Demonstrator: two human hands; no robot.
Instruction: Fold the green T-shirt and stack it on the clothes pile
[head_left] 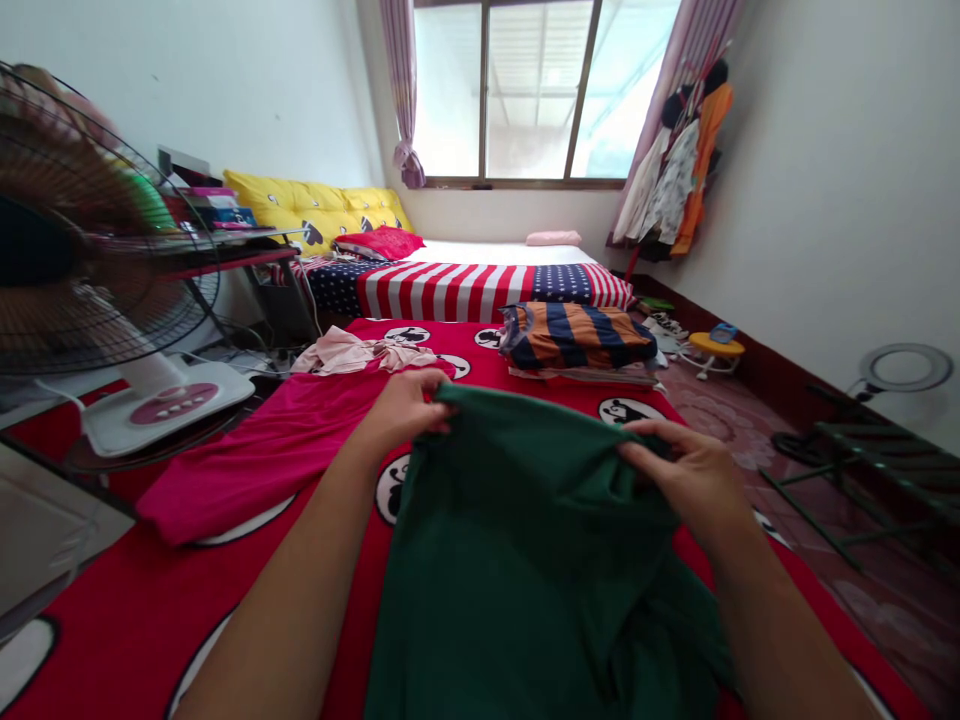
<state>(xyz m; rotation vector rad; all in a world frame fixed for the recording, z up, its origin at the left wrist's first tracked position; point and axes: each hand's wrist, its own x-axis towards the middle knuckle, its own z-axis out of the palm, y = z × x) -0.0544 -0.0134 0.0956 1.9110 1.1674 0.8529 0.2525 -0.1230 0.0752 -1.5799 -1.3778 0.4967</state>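
Note:
A dark green garment [510, 560] hangs stretched between my two hands, its upper edge pulled fairly straight; what kind of garment it is I cannot make out. My left hand [409, 408] pinches the upper left corner. At the upper right, my right hand [686, 465] grips the fabric between thumb and fingers. Loose folds gather below the right hand, and the lower part runs out of view. Beneath lies a red patterned bedspread [300, 570]. Left of my left hand rests a bright pink garment [277, 430], with a pale pink cloth [352, 352] just beyond it.
Folded clothes [577, 335], striped orange and navy on top, are stacked at the far right of the bedspread. A spinning fan [165, 400] stands at the left. Beyond is another bed [450, 290]. On the right floor are a yellow stool [716, 346] and a green metal rack [885, 450].

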